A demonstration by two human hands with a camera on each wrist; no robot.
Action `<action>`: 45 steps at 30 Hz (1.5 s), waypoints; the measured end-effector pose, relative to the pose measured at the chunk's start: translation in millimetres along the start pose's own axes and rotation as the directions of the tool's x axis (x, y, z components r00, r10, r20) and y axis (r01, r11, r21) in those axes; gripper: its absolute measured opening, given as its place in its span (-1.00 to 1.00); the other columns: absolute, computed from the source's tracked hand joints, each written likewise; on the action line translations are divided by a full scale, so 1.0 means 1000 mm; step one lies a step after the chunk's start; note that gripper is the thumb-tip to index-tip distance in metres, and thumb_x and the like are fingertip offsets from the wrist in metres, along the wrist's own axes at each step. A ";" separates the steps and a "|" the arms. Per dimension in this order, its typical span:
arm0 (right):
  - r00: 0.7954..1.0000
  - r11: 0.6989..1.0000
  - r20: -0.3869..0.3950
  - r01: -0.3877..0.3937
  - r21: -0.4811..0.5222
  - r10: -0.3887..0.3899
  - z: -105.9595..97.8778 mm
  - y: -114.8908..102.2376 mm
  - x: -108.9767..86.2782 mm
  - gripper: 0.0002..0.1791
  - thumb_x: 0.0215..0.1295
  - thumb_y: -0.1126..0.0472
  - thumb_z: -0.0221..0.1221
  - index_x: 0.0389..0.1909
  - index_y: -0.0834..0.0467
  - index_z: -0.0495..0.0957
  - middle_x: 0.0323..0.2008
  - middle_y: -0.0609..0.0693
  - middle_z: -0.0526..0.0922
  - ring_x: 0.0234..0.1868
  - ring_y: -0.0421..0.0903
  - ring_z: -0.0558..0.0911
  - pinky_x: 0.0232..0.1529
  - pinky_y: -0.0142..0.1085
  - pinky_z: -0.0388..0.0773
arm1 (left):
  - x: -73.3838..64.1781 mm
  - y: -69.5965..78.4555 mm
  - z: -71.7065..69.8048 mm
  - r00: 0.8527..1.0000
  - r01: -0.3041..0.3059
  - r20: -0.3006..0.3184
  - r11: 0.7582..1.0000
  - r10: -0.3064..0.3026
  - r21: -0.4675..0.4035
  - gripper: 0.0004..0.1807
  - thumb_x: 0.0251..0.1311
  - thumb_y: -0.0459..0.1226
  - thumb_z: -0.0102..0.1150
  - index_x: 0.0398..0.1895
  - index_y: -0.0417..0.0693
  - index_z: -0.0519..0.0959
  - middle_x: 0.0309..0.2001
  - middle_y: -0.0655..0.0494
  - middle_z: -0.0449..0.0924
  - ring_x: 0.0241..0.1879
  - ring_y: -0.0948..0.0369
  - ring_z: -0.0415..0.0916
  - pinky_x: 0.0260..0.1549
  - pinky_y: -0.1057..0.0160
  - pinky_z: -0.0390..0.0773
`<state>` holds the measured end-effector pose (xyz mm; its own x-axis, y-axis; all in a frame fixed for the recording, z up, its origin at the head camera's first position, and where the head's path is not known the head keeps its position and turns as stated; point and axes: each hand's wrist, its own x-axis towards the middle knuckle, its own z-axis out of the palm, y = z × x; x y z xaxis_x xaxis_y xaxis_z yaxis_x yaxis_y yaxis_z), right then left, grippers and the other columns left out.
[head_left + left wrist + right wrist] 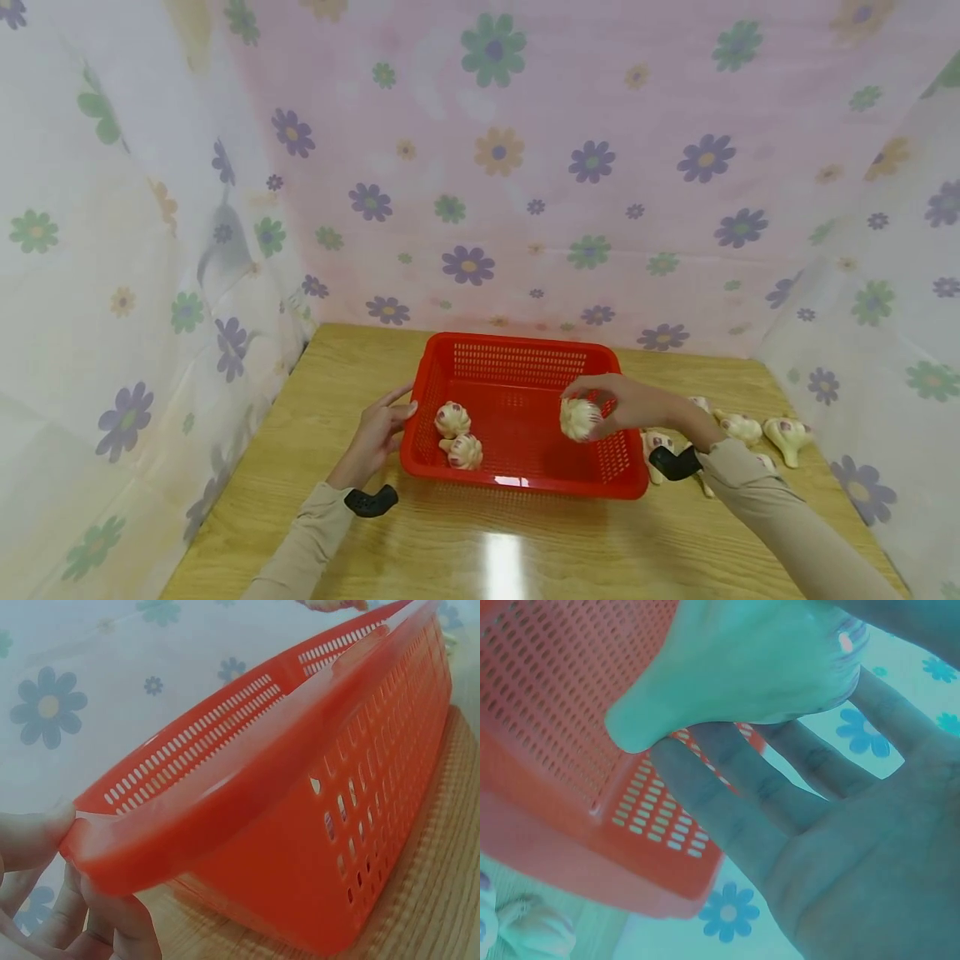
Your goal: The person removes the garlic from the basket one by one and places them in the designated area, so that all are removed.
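A red plastic basket (517, 479) with slotted walls stands on the wooden table. At its left end my left hand (372, 435) grips the rim, thumb on top and fingers curled beneath, as the left wrist view shows. Inside, on the left, lie two garlic bulbs, one (452, 419) behind the other (466, 452). Over the right part of the basket, my right hand (630, 403) holds another garlic bulb (580, 418) between thumb and fingers. In the right wrist view this bulb's pale stem (634, 727) points down past the fingertips.
Several more garlic bulbs, one with a long stem (787, 435), lie on the table (360, 358) right of the basket, partly hidden by my right forearm. Flower-patterned cloth (525, 208) hangs behind and along both sides.
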<state>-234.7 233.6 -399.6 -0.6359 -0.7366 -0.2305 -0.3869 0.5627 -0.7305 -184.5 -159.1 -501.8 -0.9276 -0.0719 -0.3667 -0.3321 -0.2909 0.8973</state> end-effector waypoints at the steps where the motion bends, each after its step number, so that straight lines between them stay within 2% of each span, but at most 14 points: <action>1: 1.000 1.000 -0.006 -0.003 -0.003 0.003 -0.001 -0.001 -0.003 -0.42 0.04 0.13 0.38 0.14 -0.06 0.44 0.08 -0.05 0.46 -0.03 0.05 0.47 -0.15 -0.15 0.51 | 0.000 0.000 -0.001 1.000 0.000 0.003 1.000 0.000 0.002 -0.47 0.19 -0.31 0.17 0.27 0.15 0.42 0.09 -0.12 0.51 -0.08 0.06 0.55 -0.14 0.03 0.57; 5: 1.000 1.000 -0.025 -0.012 -0.013 0.012 -0.005 -0.002 -0.011 -0.41 0.06 0.09 0.37 0.16 -0.06 0.42 0.11 -0.03 0.44 -0.03 0.05 0.45 -0.14 -0.13 0.50 | -0.001 0.001 -0.004 1.000 -0.009 0.011 1.000 0.009 0.016 -0.47 0.20 -0.30 0.17 0.26 0.14 0.42 0.06 -0.14 0.54 -0.10 0.04 0.57 -0.21 0.03 0.60; 10: 0.998 1.000 -0.056 -0.009 -0.024 0.008 -0.010 0.004 -0.023 -0.38 0.08 0.09 0.36 0.19 0.00 0.41 0.14 0.00 0.43 -0.13 0.05 0.48 -0.16 -0.11 0.49 | -0.002 0.002 -0.008 1.000 -0.022 -0.008 0.998 0.023 0.056 -0.50 0.18 -0.30 0.20 0.22 0.11 0.46 -0.11 -0.10 0.62 -0.28 0.07 0.59 -0.34 0.05 0.62; 14: 0.996 0.999 -0.094 -0.007 -0.039 0.003 -0.015 0.010 -0.034 -0.35 0.07 0.08 0.37 0.20 0.08 0.41 0.11 0.06 0.46 -0.07 0.06 0.50 -0.08 -0.06 0.48 | -0.002 0.004 -0.010 0.999 -0.032 -0.014 0.994 0.034 0.105 -0.51 0.16 -0.31 0.21 0.20 0.09 0.48 -0.22 -0.03 0.64 -0.36 0.13 0.58 -0.44 0.11 0.62; 17: 0.994 1.000 -0.107 -0.021 -0.017 0.019 -0.017 0.013 -0.042 -0.34 0.08 0.07 0.37 0.22 0.08 0.39 0.13 0.11 0.44 -0.01 0.11 0.49 -0.05 -0.02 0.48 | -0.002 0.006 -0.011 0.999 -0.033 -0.011 0.992 0.034 0.125 -0.51 0.15 -0.32 0.22 0.20 0.07 0.47 -0.20 -0.01 0.61 -0.36 0.14 0.57 -0.47 0.13 0.61; 27: 0.984 0.997 -0.163 -0.069 -0.017 0.065 -0.024 0.022 -0.068 -0.33 0.10 0.04 0.35 0.24 0.03 0.37 0.18 0.19 0.39 0.02 0.13 0.51 -0.05 0.03 0.48 | -0.002 0.009 -0.009 0.999 -0.031 -0.011 0.986 0.033 0.161 -0.49 0.14 -0.33 0.23 0.21 0.06 0.46 -0.11 -0.02 0.53 -0.34 0.13 0.55 -0.52 0.16 0.60; 35: 0.970 0.993 -0.216 -0.114 -0.001 0.111 -0.026 0.030 -0.087 -0.31 0.10 0.01 0.35 0.25 0.09 0.36 0.19 0.16 0.38 0.09 0.20 0.45 -0.11 -0.09 0.52 | 0.001 0.008 -0.005 0.999 -0.028 -0.011 0.986 0.030 0.164 -0.48 0.14 -0.32 0.25 0.21 0.08 0.46 -0.11 -0.01 0.53 -0.33 0.14 0.55 -0.52 0.17 0.60; 41: 0.962 0.993 -0.248 -0.120 -0.006 0.115 -0.027 0.040 -0.101 -0.31 0.13 0.05 0.33 0.26 0.15 0.34 0.20 0.22 0.35 0.09 0.24 0.45 -0.08 0.04 0.50 | 0.001 0.008 -0.003 0.999 -0.034 0.000 0.987 0.034 0.157 -0.48 0.15 -0.31 0.24 0.22 0.08 0.46 -0.11 -0.01 0.53 -0.34 0.15 0.56 -0.49 0.15 0.61; 45: 0.955 0.990 -0.266 -0.141 -0.003 0.135 -0.028 0.046 -0.112 -0.33 0.17 0.07 0.30 0.28 0.13 0.32 0.23 0.24 0.32 0.10 0.27 0.43 -0.12 -0.01 0.51 | 0.000 0.008 -0.001 1.000 -0.031 0.002 0.989 0.031 0.146 -0.49 0.16 -0.31 0.23 0.22 0.08 0.45 -0.11 0.00 0.53 -0.33 0.15 0.55 -0.48 0.15 0.61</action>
<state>-200.0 352.3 -389.5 -0.8366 -0.5275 -0.1476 -0.2959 0.6620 -0.6886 -187.4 -162.7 -494.7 -0.9378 -0.0788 -0.3381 -0.3246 -0.1462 0.9345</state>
